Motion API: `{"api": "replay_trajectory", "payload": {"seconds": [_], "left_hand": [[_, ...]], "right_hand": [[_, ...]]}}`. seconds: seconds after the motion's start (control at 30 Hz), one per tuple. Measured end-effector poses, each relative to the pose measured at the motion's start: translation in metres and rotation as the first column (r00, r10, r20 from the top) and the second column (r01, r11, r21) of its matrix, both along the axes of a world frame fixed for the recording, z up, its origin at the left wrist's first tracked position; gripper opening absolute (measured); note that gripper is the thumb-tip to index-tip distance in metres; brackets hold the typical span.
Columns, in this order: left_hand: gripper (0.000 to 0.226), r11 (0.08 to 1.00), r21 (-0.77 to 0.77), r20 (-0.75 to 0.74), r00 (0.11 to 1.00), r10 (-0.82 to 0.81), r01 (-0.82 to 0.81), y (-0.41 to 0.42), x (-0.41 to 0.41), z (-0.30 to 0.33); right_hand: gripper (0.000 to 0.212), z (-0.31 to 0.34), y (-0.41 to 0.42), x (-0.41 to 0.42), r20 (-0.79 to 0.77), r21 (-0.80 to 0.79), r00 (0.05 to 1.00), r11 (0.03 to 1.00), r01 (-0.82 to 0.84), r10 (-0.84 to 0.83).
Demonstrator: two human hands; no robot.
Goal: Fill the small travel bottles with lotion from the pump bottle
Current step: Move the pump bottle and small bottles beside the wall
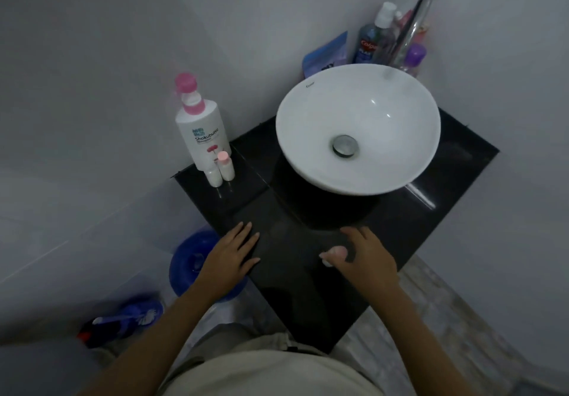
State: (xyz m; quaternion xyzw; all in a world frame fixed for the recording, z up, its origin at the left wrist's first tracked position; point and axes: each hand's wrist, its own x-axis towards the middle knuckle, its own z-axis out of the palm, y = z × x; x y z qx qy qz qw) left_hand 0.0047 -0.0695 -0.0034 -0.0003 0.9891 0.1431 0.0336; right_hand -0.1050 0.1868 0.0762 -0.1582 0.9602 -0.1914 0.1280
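Observation:
A white pump bottle (199, 131) with a pink pump head stands at the back left corner of the black counter (277, 241). Right in front of it stand two small travel bottles: one with a pink cap (226, 166) and a white one (213, 176) beside it. My left hand (234, 255) lies flat on the counter's front left edge and holds nothing. My right hand (365, 255) hovers over the counter's front, its fingers curled around a small pale pink-and-white bottle (336, 254) that is partly hidden by the hand.
A white bowl sink (308, 112) with a metal drain sits on the counter's right half, under a chrome tap (415, 23). Toiletry bottles (374, 38) crowd the back corner. On the floor at left are a blue bucket (191, 260) and a blue brush (129, 318).

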Motion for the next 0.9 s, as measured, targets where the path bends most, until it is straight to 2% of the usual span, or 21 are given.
{"api": "replay_trajectory", "payload": {"seconds": [0.1,0.23,0.37,0.57,0.73,0.9], "left_hand": [[0.075,1.0,-0.026,0.024,1.0,-0.011,0.011,0.0,0.005,-0.003],[0.06,1.0,-0.015,0.005,1.0,0.002,-0.002,0.0,0.006,-0.007],[0.052,0.999,0.023,-0.026,0.999,0.031,-0.03,-0.001,0.007,-0.015],[0.055,0.998,0.048,-0.015,0.999,0.036,-0.035,-0.003,0.006,-0.024],[0.055,0.999,0.04,-0.052,0.998,0.037,-0.035,-0.004,0.007,-0.029],[0.057,0.996,0.05,-0.099,0.992,0.073,-0.068,-0.002,0.008,-0.035]], "right_hand": [[0.058,-0.014,0.005,0.01,0.073,0.043,0.997,0.999,0.032,-0.035],[0.023,-0.024,0.004,0.012,0.15,-0.079,0.987,0.994,0.075,-0.063],[0.021,-0.019,-0.008,0.004,0.161,-0.186,0.983,0.975,0.118,-0.089],[0.02,0.007,-0.079,-0.032,0.237,-0.417,0.969,0.908,0.042,0.064],[0.022,0.014,-0.164,-0.069,0.114,-0.336,0.955,0.915,-0.221,0.273],[0.02,0.006,-0.224,-0.097,0.118,-0.218,0.944,0.936,-0.277,0.307]]}}
